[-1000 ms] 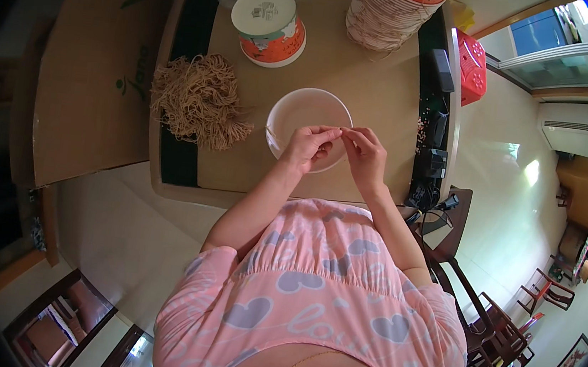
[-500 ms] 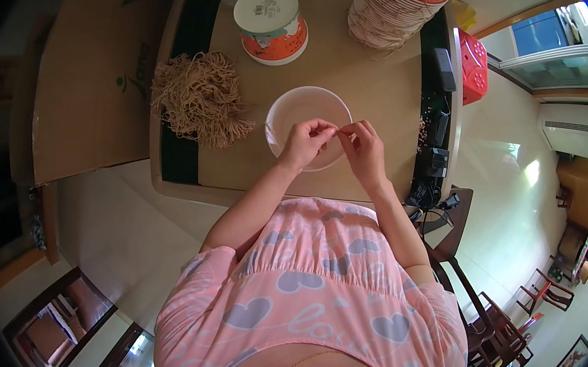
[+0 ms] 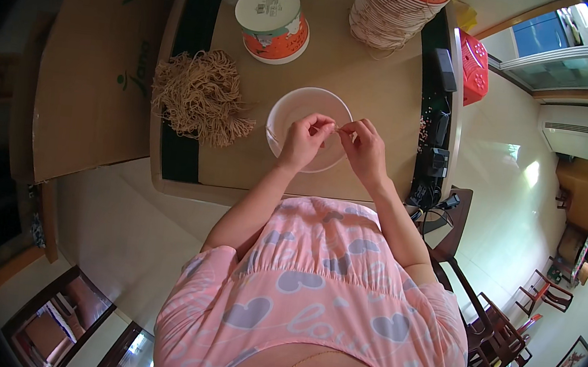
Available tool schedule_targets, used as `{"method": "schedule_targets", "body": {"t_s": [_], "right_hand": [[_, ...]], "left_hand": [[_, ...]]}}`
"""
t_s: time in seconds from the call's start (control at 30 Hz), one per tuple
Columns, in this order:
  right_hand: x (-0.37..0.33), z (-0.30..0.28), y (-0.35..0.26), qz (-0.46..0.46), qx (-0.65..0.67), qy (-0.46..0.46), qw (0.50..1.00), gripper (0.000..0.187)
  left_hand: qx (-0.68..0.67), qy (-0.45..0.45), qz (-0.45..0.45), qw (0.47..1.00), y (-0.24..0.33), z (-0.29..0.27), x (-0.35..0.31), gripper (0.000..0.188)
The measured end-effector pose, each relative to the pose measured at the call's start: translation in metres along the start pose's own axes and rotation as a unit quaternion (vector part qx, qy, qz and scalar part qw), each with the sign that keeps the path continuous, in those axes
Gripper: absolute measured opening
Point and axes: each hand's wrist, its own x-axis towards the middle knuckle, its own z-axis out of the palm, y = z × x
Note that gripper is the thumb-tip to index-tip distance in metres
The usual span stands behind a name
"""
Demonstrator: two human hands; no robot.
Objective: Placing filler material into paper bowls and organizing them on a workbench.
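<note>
A white round paper tub stands open end up on the table in front of me. My left hand hangs over its opening, thumb and fingers pinched together. At the right rim my right hand is pinched too, its fingertips almost meeting those of the left. Between them is a tiny bit of what looks like thin tan cord, mostly hidden by the fingers. Another short piece of cord shows at the tub's left rim. To the left lies a loose heap of tan cords.
An upside-down orange and green printed tub stands behind. Nested tubs with cords lie at the back right. Black adapters and cables line the table's right edge, near a red basket. A big cardboard box is at the left.
The fingertips have shifted very slightly against each other, both hands still pinching at the tub's right rim. Otherwise the scene looks the same.
</note>
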Motion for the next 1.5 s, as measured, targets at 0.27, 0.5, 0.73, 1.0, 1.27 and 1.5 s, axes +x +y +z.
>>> {"method": "schedule_targets", "body": {"t_s": [0.27,0.5,0.73,1.0,1.27,1.5], "right_hand": [[0.002,0.003,0.006,-0.019,-0.016,0.016,1.0,0.009],[0.002,-0.002,0.001,0.004,-0.004,-0.016,1.0,0.009],[0.002,0.001,0.004,-0.009,-0.001,-0.001,1.0,0.009],[0.002,-0.003,0.0,0.002,-0.02,-0.028,0.999,0.011],[0.001,-0.009,-0.007,-0.029,-0.063,-0.057,0.996,0.024],[0.003,-0.004,-0.012,-0.023,-0.081,-0.069,0.994,0.018]], "left_hand": [[0.018,-0.015,0.007,1.0,-0.003,0.006,-0.004,0.005],[0.116,-0.046,0.065,0.99,-0.012,0.003,0.002,0.005],[-0.011,-0.039,0.01,0.999,-0.005,0.004,-0.003,0.009],[0.153,-0.01,0.121,0.981,-0.005,0.004,-0.001,0.006],[0.102,-0.011,0.069,0.992,-0.009,-0.013,-0.004,0.005],[0.083,-0.018,0.062,0.994,-0.009,-0.013,-0.005,0.006]]}}
